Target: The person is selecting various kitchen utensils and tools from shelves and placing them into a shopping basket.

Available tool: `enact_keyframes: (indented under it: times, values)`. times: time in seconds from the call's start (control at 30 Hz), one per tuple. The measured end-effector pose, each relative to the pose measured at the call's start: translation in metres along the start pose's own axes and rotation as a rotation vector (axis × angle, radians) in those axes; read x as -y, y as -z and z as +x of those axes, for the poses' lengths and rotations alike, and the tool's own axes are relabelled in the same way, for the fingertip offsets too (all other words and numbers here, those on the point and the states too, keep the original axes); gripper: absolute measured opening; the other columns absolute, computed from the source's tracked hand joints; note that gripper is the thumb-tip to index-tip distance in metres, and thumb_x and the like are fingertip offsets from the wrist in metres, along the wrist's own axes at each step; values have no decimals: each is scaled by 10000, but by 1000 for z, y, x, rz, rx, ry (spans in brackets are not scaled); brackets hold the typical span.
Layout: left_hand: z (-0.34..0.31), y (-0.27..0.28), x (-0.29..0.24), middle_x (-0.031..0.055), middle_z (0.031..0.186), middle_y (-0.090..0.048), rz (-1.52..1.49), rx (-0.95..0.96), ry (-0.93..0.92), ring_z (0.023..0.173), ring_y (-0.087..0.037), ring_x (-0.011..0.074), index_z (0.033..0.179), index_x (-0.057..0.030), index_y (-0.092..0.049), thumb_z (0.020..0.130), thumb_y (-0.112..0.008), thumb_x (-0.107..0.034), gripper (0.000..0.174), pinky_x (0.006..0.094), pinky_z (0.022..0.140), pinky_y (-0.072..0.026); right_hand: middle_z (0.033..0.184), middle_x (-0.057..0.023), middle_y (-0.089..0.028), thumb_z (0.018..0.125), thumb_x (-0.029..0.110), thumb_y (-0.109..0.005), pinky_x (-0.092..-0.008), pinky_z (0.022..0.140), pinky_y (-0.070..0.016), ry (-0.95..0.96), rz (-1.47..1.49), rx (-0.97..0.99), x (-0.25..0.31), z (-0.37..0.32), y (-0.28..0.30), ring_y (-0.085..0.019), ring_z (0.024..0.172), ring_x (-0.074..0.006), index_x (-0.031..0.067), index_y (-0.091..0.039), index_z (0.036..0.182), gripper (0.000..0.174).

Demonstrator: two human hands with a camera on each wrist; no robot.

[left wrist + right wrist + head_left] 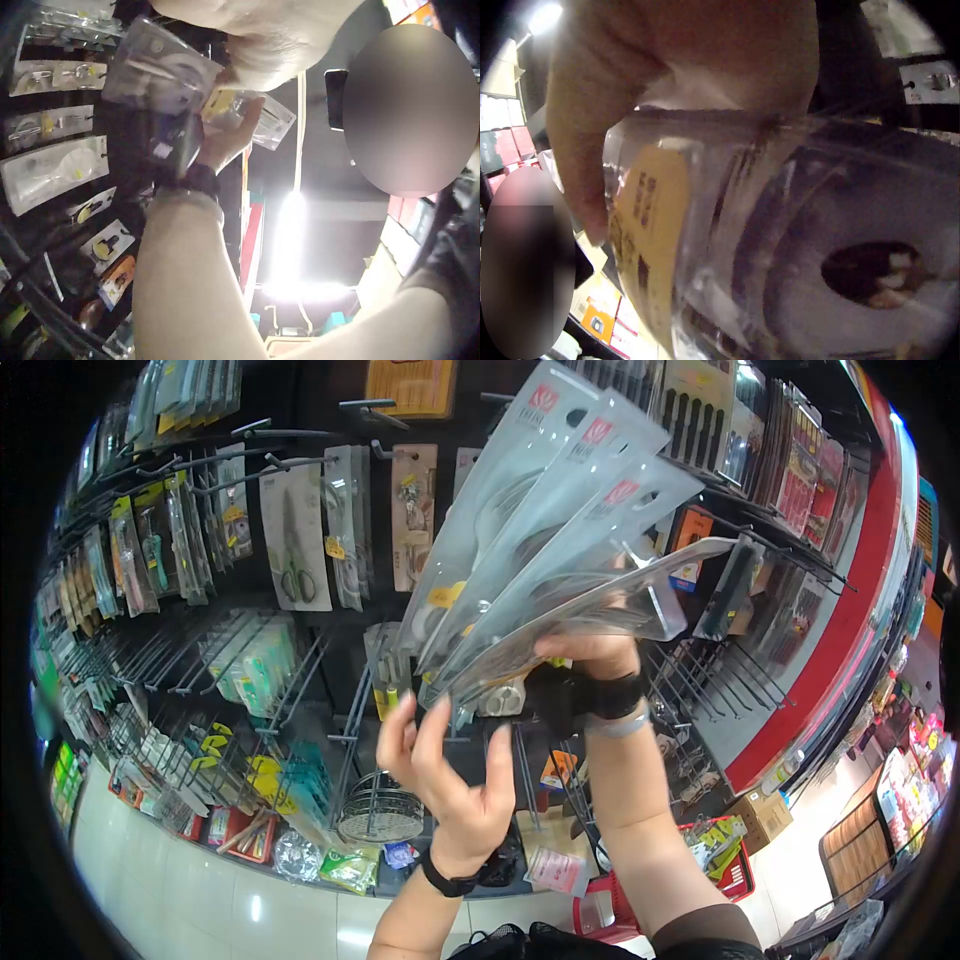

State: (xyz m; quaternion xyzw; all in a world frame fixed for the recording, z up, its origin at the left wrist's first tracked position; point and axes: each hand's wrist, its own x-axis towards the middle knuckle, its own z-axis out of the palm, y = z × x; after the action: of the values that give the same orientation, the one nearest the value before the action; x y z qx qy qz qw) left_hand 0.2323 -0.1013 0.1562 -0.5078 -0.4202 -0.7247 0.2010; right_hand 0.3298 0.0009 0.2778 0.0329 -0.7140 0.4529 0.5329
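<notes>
My right hand [598, 650] grips a fanned stack of clear blister packs [540, 520] by their right side, raised before the shelf wall. Each pack has a pale backing card with a red logo at its top; the tools inside are partly hidden by glare. In the right wrist view, the thumb lies along the edge of a pack with a yellow label [654, 225], and an oval hole shows in its contents. Just below the lower ends of the packs, my left hand [455, 790] holds nothing, its fingers spread and slightly bent upward.
Behind the packs, a dark wall carries metal hooks, with carded scissors [291, 550] on one. Wire racks [380, 810] and a red basket [735, 870] stand lower down. A cardboard box [765, 818] is at right on the tiled floor [250, 905].
</notes>
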Motion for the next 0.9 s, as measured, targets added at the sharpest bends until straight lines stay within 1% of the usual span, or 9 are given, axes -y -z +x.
enact_keyframes:
  times: [0.07,0.13,0.17,0.3,0.57,0.63,0.83,0.87,0.9]
  values:
    - [-21,3,8,181,1257,-301,-24,-6,-19,1153,-329,298,1169,7,-382,767,-610,5,463,389,985,-270,1067,-63,-563,475,31,-872,-325,866,-451,50,85,-9,-24,3,4,-544,992,-177,22,-473,1158,791]
    - [-35,8,12,177,1229,-313,-6,18,-31,1113,-355,284,1153,-6,-368,761,-592,35,454,385,963,-291,1053,-105,-562,501,113,-788,-358,815,-460,543,-476,144,-45,4,17,-543,949,-245,-13,-450,1144,737]
    - [-41,9,14,177,1229,-313,-1,17,-30,1113,-355,284,1153,-6,-368,761,-592,35,454,385,963,-291,1053,-105,-562,501,113,-788,-358,815,-460,541,-471,145,-49,3,19,-543,949,-245,-13,-450,1144,737]
    - [-57,11,12,170,1178,-351,-83,-3,28,1073,-395,278,1149,-16,-364,740,-591,51,472,389,949,-320,999,-91,-571,497,136,-802,-360,808,-457,369,-464,-1,-32,-34,41,-552,910,-236,-3,-481,1058,661]
    - [-84,-5,-10,155,987,-515,-309,267,58,907,-510,290,1130,-4,-388,707,-565,126,476,384,823,-410,891,-61,-591,488,181,-830,-365,793,-451,39,-477,-323,58,-197,128,-570,830,-219,16,-544,887,518]
    - [-93,-14,-14,130,911,-565,-363,414,53,827,-542,278,1123,-12,-406,719,-568,131,458,380,820,-409,864,-54,-596,486,192,-837,-366,790,-450,-55,-498,-444,97,-271,152,-575,810,-215,21,-559,844,485]
    - [-138,-55,-32,130,814,-597,-396,652,129,711,-598,240,1023,16,-528,762,-612,62,278,321,675,-489,782,-32,-611,480,226,-858,-369,779,-445,-377,-605,-976,163,-343,130,-588,751,-203,35,-606,716,395]
    - [-142,-61,-37,130,802,-596,-409,704,153,705,-592,239,1009,16,-542,763,-612,63,260,322,669,-483,815,-42,-597,456,79,-821,-357,762,-448,-416,-1084,-674,168,-399,164,-573,819,-205,21,-598,764,384]
    - [-148,-69,-44,130,789,-596,-416,756,172,699,-585,238,994,16,-556,763,-612,63,242,323,664,-477,870,-41,-591,474,30,-800,-326,747,-459,-781,-933,-909,181,-403,176,-556,853,-185,17,-593,882,457]
